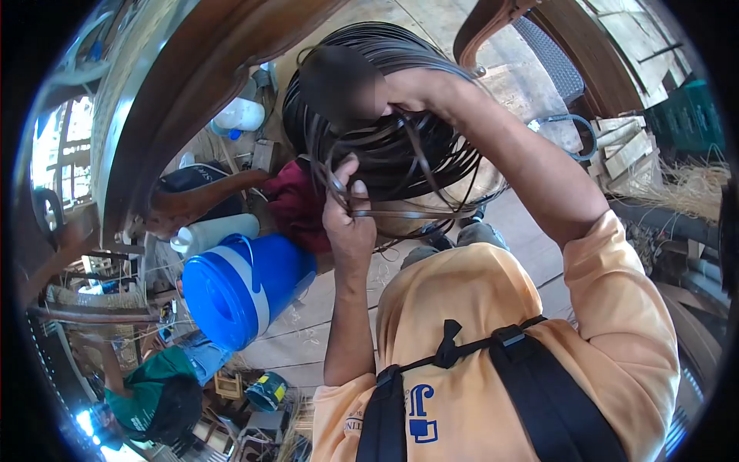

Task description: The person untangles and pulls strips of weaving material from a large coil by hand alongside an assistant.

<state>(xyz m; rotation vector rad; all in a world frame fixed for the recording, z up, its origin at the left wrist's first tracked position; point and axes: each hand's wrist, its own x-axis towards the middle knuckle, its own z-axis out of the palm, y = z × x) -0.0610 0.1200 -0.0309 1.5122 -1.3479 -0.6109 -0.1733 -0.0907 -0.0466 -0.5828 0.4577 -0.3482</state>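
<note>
A large coil of dark brown strands (454, 158) lies on a pale surface in front of me. My left hand (350, 208), at the coil's near left side, is closed round a few of the strands, which loop over its fingers and thumb. My right hand (406, 88) reaches over the top of the coil. Its fingers are partly hidden by a dark blurred patch, so I cannot make out how they are placed or what they hold.
A blue bucket (223, 292), a maroon cloth (296, 204) and a white container (240, 114) are at the left. Curved wooden furniture (169, 92) arches overhead. A person in green (158, 393) is at the lower left. Wood scraps (627, 154) lie right.
</note>
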